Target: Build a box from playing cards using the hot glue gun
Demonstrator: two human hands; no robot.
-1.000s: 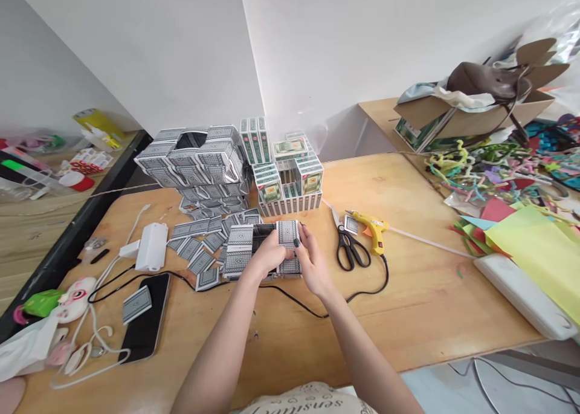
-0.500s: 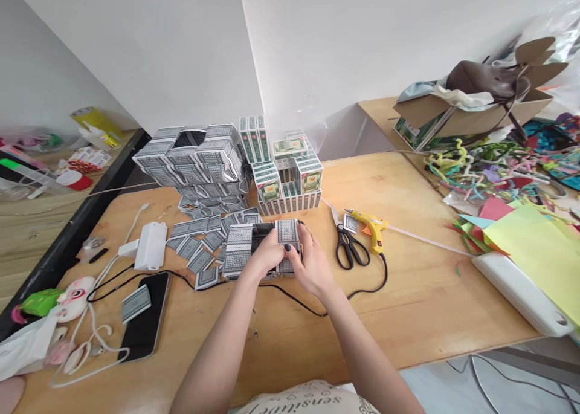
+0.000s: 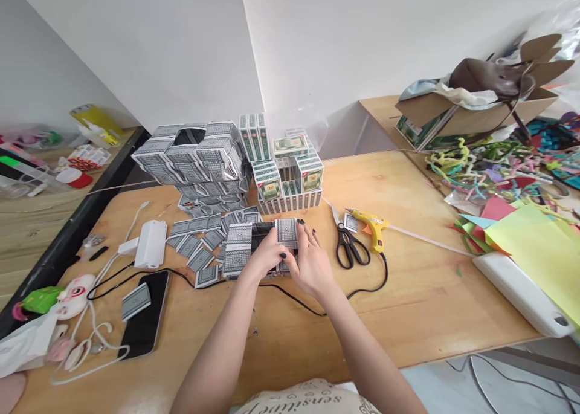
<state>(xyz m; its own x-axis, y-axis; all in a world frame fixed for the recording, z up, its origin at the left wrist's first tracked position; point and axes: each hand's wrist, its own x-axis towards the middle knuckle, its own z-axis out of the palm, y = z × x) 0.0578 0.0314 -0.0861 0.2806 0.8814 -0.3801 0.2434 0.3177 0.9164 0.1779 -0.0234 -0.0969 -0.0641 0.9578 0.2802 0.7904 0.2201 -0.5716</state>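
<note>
A hollow block built of playing cards [image 3: 238, 251], grey patterned backs outward, rests on the table in front of me. My left hand [image 3: 266, 255] reaches into its middle opening, fingers bent against the right section; its fingertips are partly hidden. My right hand [image 3: 313, 263] lies along the block's right side, fingers stretched forward and thumb at the near corner, pressing on it. Loose playing cards [image 3: 199, 259] lie scattered left of the block. Behind them stands a larger stacked card structure [image 3: 212, 160] with a dark opening in its top.
Boxed card decks [image 3: 290, 202] are piled behind the block. To the right lie black-handled scissors [image 3: 348, 248] and a yellow glue gun [image 3: 374, 229], its black cord [image 3: 312, 310] crossing near my wrists. A phone [image 3: 145, 323] and white adapter [image 3: 151, 245] are at left, coloured paper [image 3: 530, 245] at right.
My right thumb has shifted slightly left and closer to my left fingers. Both hands stay at the card block, which has hardly moved.
</note>
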